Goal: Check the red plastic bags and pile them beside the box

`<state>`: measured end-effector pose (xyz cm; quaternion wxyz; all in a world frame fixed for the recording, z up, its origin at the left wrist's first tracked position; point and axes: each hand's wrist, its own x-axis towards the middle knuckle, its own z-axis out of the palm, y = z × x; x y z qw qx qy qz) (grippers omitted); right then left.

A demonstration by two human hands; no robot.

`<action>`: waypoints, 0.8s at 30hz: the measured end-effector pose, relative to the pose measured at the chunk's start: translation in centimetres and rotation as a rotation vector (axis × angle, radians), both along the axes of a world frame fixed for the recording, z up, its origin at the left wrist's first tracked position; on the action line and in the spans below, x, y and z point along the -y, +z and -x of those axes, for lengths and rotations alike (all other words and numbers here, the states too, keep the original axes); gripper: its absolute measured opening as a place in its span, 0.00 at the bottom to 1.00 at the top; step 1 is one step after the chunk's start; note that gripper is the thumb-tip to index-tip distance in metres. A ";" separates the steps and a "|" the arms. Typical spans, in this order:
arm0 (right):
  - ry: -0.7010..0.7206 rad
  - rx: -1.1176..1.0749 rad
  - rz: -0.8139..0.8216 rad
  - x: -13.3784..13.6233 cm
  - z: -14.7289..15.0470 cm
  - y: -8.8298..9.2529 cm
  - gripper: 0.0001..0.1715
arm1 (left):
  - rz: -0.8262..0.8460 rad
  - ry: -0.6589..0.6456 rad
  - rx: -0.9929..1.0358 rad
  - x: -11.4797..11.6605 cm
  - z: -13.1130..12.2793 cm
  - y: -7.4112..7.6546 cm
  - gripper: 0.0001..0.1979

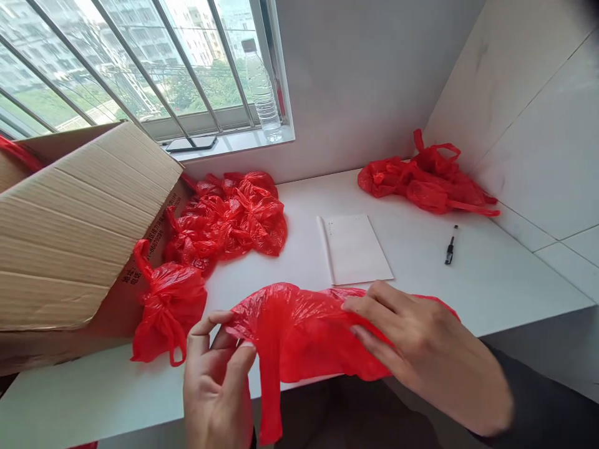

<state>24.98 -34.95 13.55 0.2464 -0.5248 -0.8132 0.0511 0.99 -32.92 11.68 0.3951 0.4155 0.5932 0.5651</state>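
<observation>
A red plastic bag (299, 330) lies stretched over the near edge of the white table (491, 274), one handle hanging down. My left hand (218, 380) pinches its left end between thumb and fingers. My right hand (421, 349) rests on the bag's right part, fingers pressed on the plastic. A knotted red bag (168, 305) sits just left of my left hand. A heap of red bags (229, 215) lies behind it.
An open cardboard box (79, 231) lies on its side at the left. A white notebook (353, 248) and a black pen (450, 246) lie mid-table. More red bags (425, 178) sit in the far right corner. A water bottle (262, 90) and a phone (191, 143) stand on the windowsill.
</observation>
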 end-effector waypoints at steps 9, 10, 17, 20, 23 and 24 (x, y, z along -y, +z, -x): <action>0.121 -0.081 0.057 1.3 2.5 -0.8 0.12 | 0.138 -0.244 -0.016 0.9 -3.9 0.9 0.34; 0.124 -0.078 0.080 1.3 2.3 -0.7 0.12 | 0.146 -0.231 -0.025 0.8 -3.4 0.7 0.29; 0.084 0.049 0.125 0.6 -0.2 -1.0 0.22 | 0.210 -0.049 0.017 0.5 0.9 0.1 0.24; 0.090 0.129 0.121 0.3 -0.8 -0.8 0.15 | 0.224 -0.019 -0.129 0.9 1.0 1.3 0.26; 0.066 0.026 0.160 0.0 -1.3 0.2 0.06 | 0.218 -0.020 -0.332 1.7 -0.4 2.9 0.33; 0.040 -0.049 0.156 -0.1 -1.5 0.6 0.06 | 0.183 -0.014 -0.372 2.0 -1.0 3.3 0.37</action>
